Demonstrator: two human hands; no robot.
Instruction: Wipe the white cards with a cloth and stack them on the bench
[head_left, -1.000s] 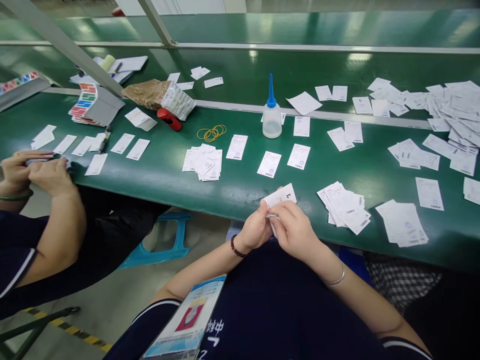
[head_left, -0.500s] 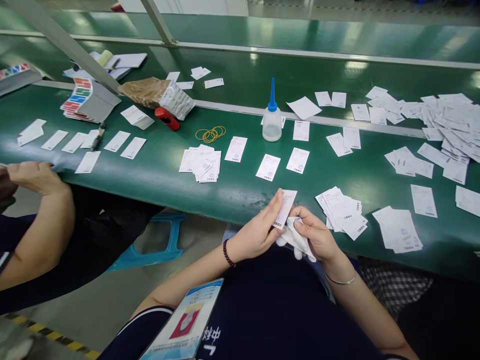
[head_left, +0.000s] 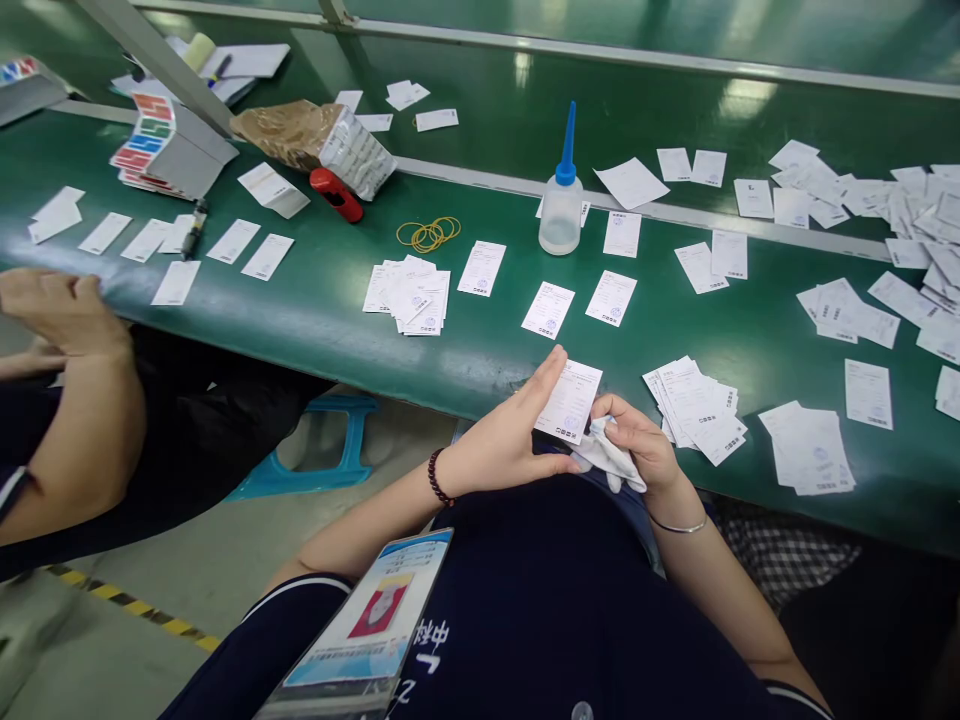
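Flat fingers of my left hand (head_left: 517, 430) lie along the left edge of a white printed card (head_left: 571, 402), holding it tilted in front of me at the table's edge. Its print and a blue round stamp face up, and the thumb stretches out below the lower edge. My right hand (head_left: 643, 440) is closed on a crumpled white glove (head_left: 611, 458), close to the card's lower right corner. Whether the right fingertips also touch the card is hard to see. Just to the right, a fanned stack of cards (head_left: 694, 405) lies on the green table (head_left: 480, 375).
A blue-tipped squeeze bottle (head_left: 561, 215), yellow rubber bands (head_left: 429, 235), a red stamp-like object (head_left: 336, 195) and a marker (head_left: 195, 230) stand or lie beyond. More cards (head_left: 814, 450) are spread rightward. At left sits another person, whose hand (head_left: 60, 305) shows.
The card has turned to face me more fully, and my left thumb has moved away from its lower edge. My right hand keeps the glove. The view has tipped downward.
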